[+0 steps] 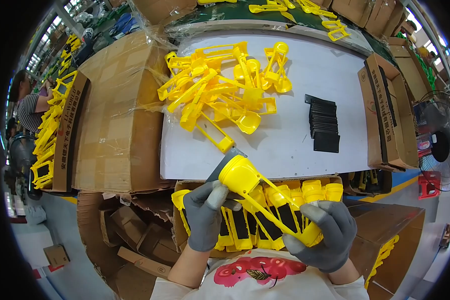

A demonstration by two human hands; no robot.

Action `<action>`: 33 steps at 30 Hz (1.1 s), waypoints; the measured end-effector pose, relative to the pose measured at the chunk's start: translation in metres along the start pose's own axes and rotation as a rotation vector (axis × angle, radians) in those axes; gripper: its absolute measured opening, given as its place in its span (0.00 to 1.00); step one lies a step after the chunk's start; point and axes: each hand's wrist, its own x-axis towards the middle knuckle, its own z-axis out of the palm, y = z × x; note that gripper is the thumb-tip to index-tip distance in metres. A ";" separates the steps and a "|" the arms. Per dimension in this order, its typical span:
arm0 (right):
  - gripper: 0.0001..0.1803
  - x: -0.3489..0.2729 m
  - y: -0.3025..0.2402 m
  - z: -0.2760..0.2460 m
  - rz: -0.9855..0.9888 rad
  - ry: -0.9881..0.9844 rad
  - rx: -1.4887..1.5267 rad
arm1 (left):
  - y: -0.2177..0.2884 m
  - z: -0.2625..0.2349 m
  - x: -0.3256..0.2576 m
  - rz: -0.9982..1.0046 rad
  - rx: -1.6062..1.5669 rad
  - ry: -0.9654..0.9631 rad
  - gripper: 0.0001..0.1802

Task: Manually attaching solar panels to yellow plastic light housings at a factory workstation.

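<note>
My left hand (205, 212), in a grey work glove, pinches the rounded cup end of a yellow plastic frame (241, 176). A flat dark grey plate (218, 168) pokes out beside that end, close to my left fingers; whether they grip it too is hidden. Closed round the frame's other end is my gloved right hand (330, 231). Between my hands the frame slants down to the right, with an open gap between its two rails. Below it, an open carton (183, 186) is packed with yellow frames (242, 231), several with black panels in them.
A tangled pile of yellow frames (212, 90) lies on the white table (285, 155). Overlapping black plates (323, 122) form a row at right. Cardboard boxes (117, 110) (380, 110) flank the table. A fan (441, 142) stands far right; another person (30, 110) sits far left.
</note>
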 end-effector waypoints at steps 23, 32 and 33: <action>0.28 0.010 0.014 0.040 0.024 -0.236 0.214 | -0.019 -0.021 0.011 -0.155 -0.428 0.033 0.22; 0.24 0.123 0.114 0.139 -0.408 -0.095 -0.450 | -0.012 -0.031 0.019 -0.100 -0.458 0.080 0.24; 0.22 0.128 0.124 0.150 -0.452 -0.073 -0.468 | -0.010 -0.029 0.020 -0.095 -0.452 0.077 0.23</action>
